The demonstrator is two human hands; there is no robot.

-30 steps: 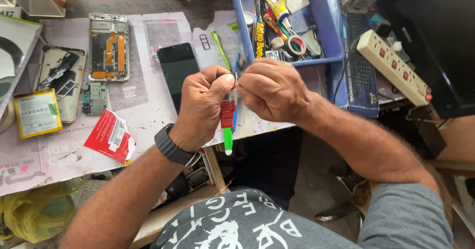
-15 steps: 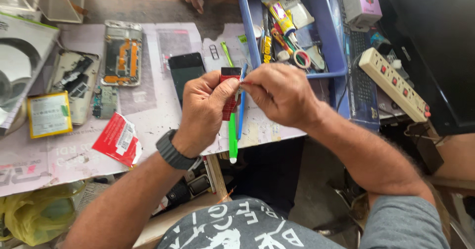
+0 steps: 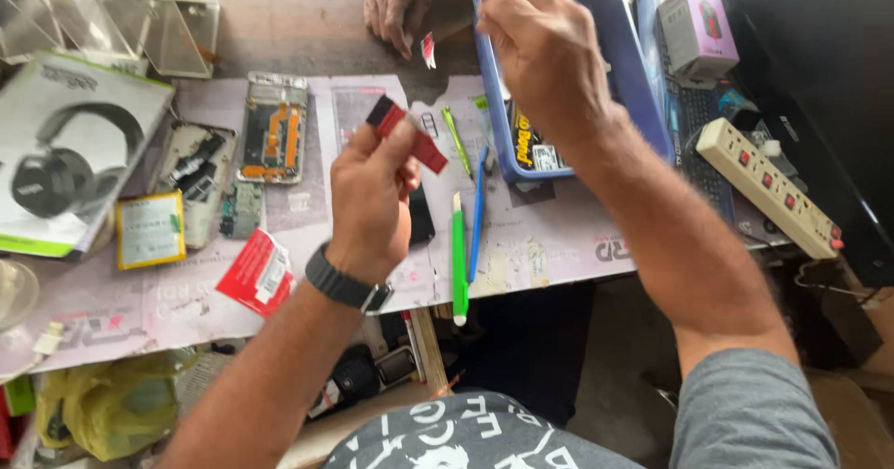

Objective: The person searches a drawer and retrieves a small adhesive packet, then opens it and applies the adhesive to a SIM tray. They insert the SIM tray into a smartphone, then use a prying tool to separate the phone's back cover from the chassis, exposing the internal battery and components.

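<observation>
Our left hand (image 3: 371, 199) fingers pinch small red strip (image 3: 408, 135), flat, narrow, dark tip at upper left, tilted, held above work mat (image 3: 549, 245). Just right: green tool (image 3: 458, 255) and blue tool (image 3: 478, 213) lying on mat. Our right hand (image 3: 545, 45) loosely curled over blue tray (image 3: 643, 96); cannot tell if gripping anything.

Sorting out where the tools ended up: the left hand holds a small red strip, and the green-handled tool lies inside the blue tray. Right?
Not quite. The left hand does hold the red strip, but the green-handled tool lies on the paper-covered table, outside the blue tray, as the head view shows.
</observation>
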